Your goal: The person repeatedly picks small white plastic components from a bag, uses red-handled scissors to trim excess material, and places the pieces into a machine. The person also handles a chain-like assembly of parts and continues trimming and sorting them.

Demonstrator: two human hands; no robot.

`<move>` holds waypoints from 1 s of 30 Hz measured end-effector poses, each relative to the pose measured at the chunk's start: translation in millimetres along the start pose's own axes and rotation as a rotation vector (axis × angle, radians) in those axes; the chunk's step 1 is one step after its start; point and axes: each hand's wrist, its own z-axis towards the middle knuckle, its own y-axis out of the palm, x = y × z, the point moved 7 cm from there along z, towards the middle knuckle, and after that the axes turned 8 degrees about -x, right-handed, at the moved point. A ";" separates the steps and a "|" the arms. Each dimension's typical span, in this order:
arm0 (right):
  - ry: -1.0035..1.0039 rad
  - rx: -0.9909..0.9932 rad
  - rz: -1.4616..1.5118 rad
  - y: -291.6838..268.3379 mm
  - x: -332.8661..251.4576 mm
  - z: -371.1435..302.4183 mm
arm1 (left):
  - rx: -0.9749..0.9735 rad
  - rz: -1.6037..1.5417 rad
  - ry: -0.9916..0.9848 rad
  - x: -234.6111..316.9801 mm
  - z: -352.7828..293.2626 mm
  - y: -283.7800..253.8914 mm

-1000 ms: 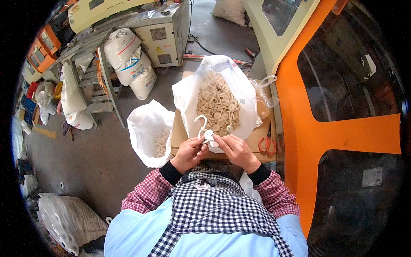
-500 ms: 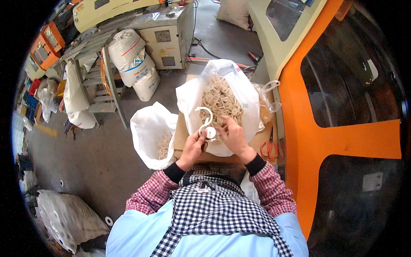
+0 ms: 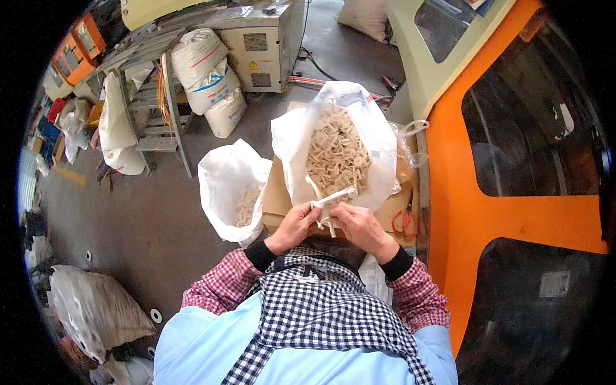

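Close in front of me, my left hand (image 3: 295, 227) pinches a white moulded plastic part (image 3: 337, 196) with thin arms. My right hand (image 3: 360, 224) is closed at the part's near side, thumb and fingers pressed together beside a short white stub. Which bits belong to the same piece is hard to make out there. Just beyond both hands stands a large open white bag (image 3: 293, 154), filled with many small off-white plastic pieces (image 3: 337, 151). To the left, a smaller open white bag (image 3: 221, 186) holds some small pale pieces (image 3: 246, 208) low inside.
Red-handled scissors (image 3: 405, 221) lie on the cardboard (image 3: 277, 199) to the right, near a clear plastic bag (image 3: 405, 154). An orange machine frame (image 3: 449, 205) rises close on my right. Stacked white sacks (image 3: 208, 83) and a metal step stand (image 3: 157, 122) occupy the far left.
The plastic part has turned from showing its curved hook and round disc to nearly edge-on. My right hand has come down and closed at the part; both hands sit slightly nearer me.
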 end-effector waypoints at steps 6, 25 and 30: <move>0.720 0.083 1.100 54.3 53.5 -27.2 | 0.258 0.457 0.287 21.8 -12.3 0.7; 0.926 0.158 0.168 46.0 185.6 -12.4 | 0.718 0.897 0.310 20.9 -78.7 -101.5; 0.787 0.108 -0.028 29.8 144.5 -5.1 | 0.879 1.090 -0.260 -55.3 -96.6 -217.8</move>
